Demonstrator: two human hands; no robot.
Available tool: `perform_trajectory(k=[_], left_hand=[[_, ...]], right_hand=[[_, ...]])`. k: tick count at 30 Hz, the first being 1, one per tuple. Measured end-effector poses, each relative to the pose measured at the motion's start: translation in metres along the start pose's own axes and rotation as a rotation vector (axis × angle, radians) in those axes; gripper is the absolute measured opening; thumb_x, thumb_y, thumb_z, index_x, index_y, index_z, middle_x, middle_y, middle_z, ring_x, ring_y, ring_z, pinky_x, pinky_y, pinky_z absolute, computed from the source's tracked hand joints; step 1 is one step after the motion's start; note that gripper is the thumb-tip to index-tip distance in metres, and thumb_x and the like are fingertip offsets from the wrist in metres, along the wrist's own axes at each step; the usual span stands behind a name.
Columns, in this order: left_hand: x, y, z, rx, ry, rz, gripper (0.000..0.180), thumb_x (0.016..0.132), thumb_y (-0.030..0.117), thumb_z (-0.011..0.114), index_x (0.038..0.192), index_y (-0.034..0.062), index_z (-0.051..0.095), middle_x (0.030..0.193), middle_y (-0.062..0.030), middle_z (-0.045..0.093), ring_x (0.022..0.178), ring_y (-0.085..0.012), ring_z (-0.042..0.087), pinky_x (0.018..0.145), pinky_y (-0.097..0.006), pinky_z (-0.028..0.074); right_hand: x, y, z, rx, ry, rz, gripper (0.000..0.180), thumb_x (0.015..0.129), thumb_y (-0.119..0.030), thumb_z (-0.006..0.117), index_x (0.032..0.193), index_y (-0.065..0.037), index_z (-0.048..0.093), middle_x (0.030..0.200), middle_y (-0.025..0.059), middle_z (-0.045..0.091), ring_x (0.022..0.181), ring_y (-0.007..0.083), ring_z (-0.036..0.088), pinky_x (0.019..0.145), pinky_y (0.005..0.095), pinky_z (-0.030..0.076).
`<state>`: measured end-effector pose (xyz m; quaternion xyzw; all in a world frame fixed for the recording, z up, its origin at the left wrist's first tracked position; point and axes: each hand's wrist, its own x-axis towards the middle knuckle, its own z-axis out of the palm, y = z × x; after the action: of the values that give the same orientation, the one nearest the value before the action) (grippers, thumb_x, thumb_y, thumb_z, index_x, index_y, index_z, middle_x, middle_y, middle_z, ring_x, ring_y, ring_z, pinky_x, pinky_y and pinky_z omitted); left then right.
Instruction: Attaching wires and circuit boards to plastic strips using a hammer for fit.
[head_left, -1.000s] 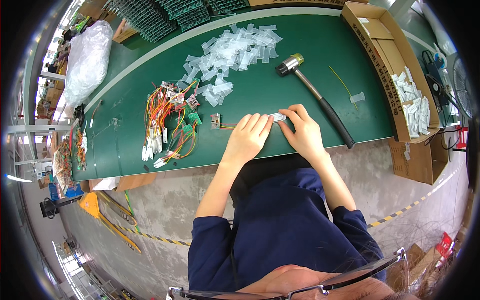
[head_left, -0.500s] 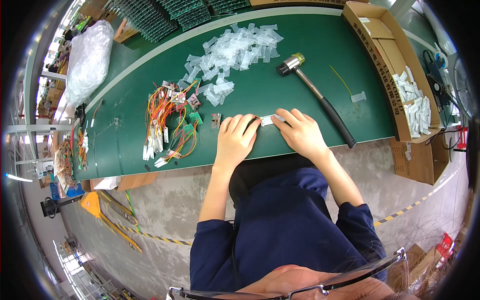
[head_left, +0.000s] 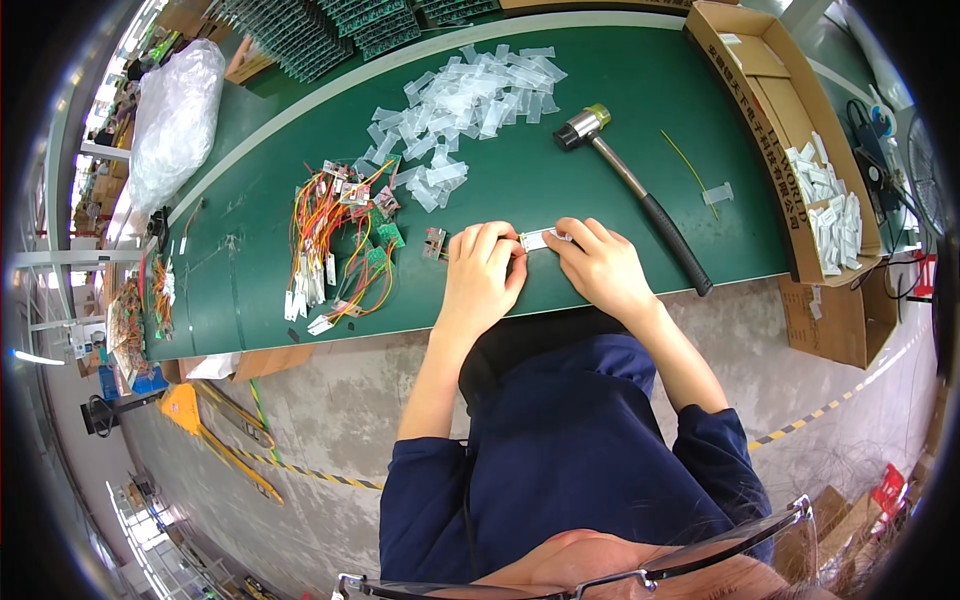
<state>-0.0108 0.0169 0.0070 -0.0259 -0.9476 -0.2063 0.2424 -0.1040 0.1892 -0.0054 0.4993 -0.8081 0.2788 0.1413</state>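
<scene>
Both hands meet at the near edge of the dark green bench mat. Left hand and right hand are each closed on one end of a small flat white-and-clear plastic sleeve, pinched between fingertips and thumb; the sleeve lies low over the mat, and I cannot tell whether it touches. Left fingers curl over its left end, right fingertips grip its right end. Judgement: the sleeve looks very light, thin and flexible, probably slick film; it would crease or slip if squeezed mid-span, so the short ends or edges are the sensible places to hold it, with light pressure. Whether anything is inside it cannot be made out. Just left of the left hand sits a small dark connector piece. Further left, a tangle of orange, red and yellow wire harnesses with small green boards. Beyond the hands, a loose heap of similar clear plastic sleeves. To the right, a rubber mallet with black handle lies diagonally, well apart from the right hand. An open cardboard box holding white pieces stands at the mat's right end.
</scene>
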Motion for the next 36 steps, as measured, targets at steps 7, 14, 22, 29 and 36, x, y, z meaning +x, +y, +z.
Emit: perform_trajectory(k=[7, 14, 22, 29, 36], left_hand=[[-0.017, 0.003, 0.011, 0.047, 0.088, 0.047, 0.016, 0.075, 0.004, 0.075, 0.087, 0.009, 0.067, 0.089, 0.0007, 0.059, 0.077, -0.0185, 0.056, 0.07, -0.033, 0.04], [-0.017, 0.01, 0.005, 0.116, 0.05, 0.072, 0.013, 0.076, 0.006, 0.074, 0.086, 0.0089, 0.067, 0.083, 0.0007, 0.057, 0.072, -0.0178, 0.055, 0.066, -0.033, 0.04], [-0.017, 0.002, 0.013, -0.161, 0.068, -0.169, 0.017, 0.075, 0.004, 0.075, 0.089, 0.0079, 0.067, 0.082, -0.0015, 0.059, 0.078, -0.0215, 0.057, 0.072, -0.035, 0.042], [-0.009, 0.001, 0.006, -0.224, 0.028, -0.24, 0.03, 0.076, 0.006, 0.075, 0.104, 0.0084, 0.068, 0.103, -0.0029, 0.064, 0.095, -0.0242, 0.055, 0.086, -0.036, 0.042], [-0.006, -0.01, 0.002, -0.246, -0.068, -0.196, 0.036, 0.076, 0.008, 0.076, 0.111, 0.0087, 0.07, 0.119, -0.0015, 0.066, 0.099, -0.0224, 0.055, 0.094, -0.034, 0.042]], right_hand=[[0.001, 0.0, 0.0, 0.019, 0.015, 0.006, 0.027, 0.073, -0.007, 0.069, 0.101, -0.007, 0.068, 0.1, 0.0008, 0.059, 0.079, 0.0159, 0.061, 0.066, 0.0306, 0.053], [0.0, 0.0, 0.0, 0.043, 0.014, 0.023, 0.028, 0.073, -0.005, 0.069, 0.101, -0.008, 0.069, 0.101, 0.0013, 0.06, 0.079, 0.0172, 0.062, 0.067, 0.0317, 0.053], [0.002, 0.0, -0.002, 0.059, 0.022, 0.024, 0.024, 0.074, -0.006, 0.069, 0.098, -0.008, 0.068, 0.099, 0.0017, 0.06, 0.078, 0.0171, 0.062, 0.067, 0.0312, 0.053], [0.003, 0.0, -0.003, 0.065, 0.017, 0.04, 0.024, 0.074, -0.005, 0.069, 0.098, -0.008, 0.068, 0.098, 0.0017, 0.059, 0.077, 0.0169, 0.062, 0.066, 0.0315, 0.053], [0.003, 0.001, -0.002, 0.063, 0.019, 0.033, 0.025, 0.075, -0.006, 0.069, 0.099, -0.008, 0.068, 0.098, 0.0013, 0.059, 0.079, 0.0165, 0.062, 0.066, 0.0313, 0.053]])
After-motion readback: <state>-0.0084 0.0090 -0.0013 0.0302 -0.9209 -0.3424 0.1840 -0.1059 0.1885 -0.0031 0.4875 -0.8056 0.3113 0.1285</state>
